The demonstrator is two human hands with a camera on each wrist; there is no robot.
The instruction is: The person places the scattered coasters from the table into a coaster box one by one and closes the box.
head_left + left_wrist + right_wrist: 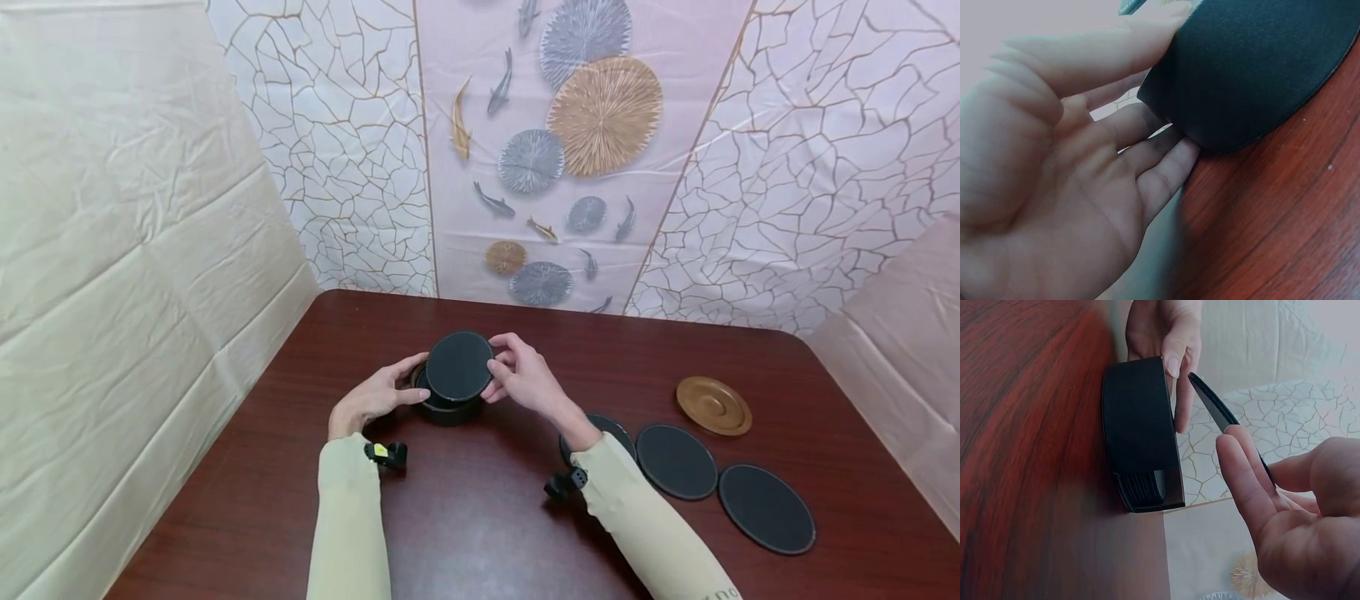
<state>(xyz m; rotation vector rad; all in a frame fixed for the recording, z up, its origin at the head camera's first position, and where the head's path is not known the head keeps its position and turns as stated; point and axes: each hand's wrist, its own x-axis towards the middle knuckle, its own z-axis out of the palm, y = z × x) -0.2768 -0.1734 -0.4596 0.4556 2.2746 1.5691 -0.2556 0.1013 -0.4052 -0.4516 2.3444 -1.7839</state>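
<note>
A round black coaster [459,367] is pinched between the thumb and fingers of my right hand [527,379]. It is tilted over a round black coaster holder [447,414] standing on the table. My left hand [372,398] grips the holder's left side, thumb at the near rim and fingers behind. In the right wrist view, a notch in the holder's wall shows several stacked coasters [1144,487] inside. The held coaster [1213,405] is seen nearly edge-on there, apart from the holder. The left wrist view shows the holder's dark wall [1254,69] against my fingers.
Three more black coasters lie in a slanting row on the right: one [615,429] partly behind my right forearm, a middle one [677,462] and an outer one [767,510]. A round brown wooden dish-like piece [714,406] lies beyond them. Draped cloth [360,167] surrounds the dark red table [480,508].
</note>
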